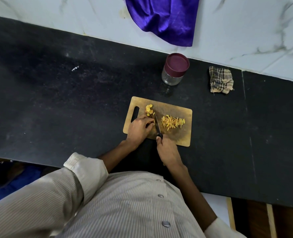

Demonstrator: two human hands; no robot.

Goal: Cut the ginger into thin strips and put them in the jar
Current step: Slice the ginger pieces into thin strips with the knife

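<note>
Both hands work over a rectangular light-brown wooden cutting board (176,107) that lies near the front edge of the black stone counter (73,100). On the board's left part, the left hand (139,128) is curled down over a small yellow piece of ginger (151,121), fingertips pinning it beside the blade. At the board's front edge, the right hand (167,150) is wrapped round the black handle of a small kitchen knife (158,127), whose narrow blade runs away from the person and rests just right of the held ginger. Beyond the left hand, near the board's dark handle slot, sit more uncut yellow ginger pieces (149,108). Right of the blade, toward the middle of the board, lies a loose heap of thin yellow ginger strips (172,121). Behind the board, near the counter's back edge, stands a clear glass jar (170,78) with its maroon lid (176,63) on. To the jar's right, well apart, lies a crumpled brown checked cloth (221,79). A shiny purple fabric (164,18) hangs against the white marbled wall above the jar.
</note>
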